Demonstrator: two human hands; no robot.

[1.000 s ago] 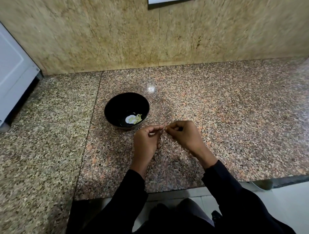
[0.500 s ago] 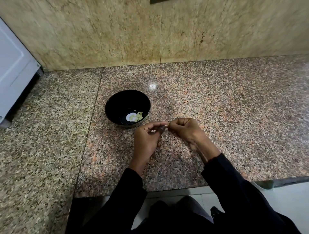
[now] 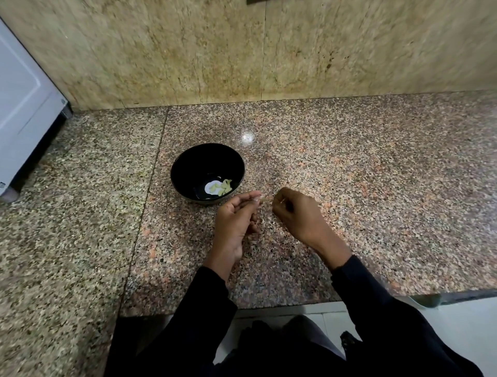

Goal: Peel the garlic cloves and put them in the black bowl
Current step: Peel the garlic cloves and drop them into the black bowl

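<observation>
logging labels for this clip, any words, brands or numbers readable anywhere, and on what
None can be read in the head view.
black bowl: no print; the white patch inside looks like glare beside pale pieces.
white appliance at left: plain panel, no readable marking.
granite counter and stone wall: no lettering.
Dark object at top edge: cut off, nothing legible.

1. This is a home kitchen, seen from where someone stands at the counter.
2. The granite counter (image 3: 349,175) is speckled pink and brown, laid in slabs with a seam showing.
3. Behind it rises a wall (image 3: 188,53) of polished yellowish stone.
4. A white appliance (image 3: 24,107) stands at the left end of the counter.
5. A black bowl (image 3: 188,166) with peeled garlic cloves (image 3: 222,187) in it sits on the counter, which points to food being prepared.
</observation>
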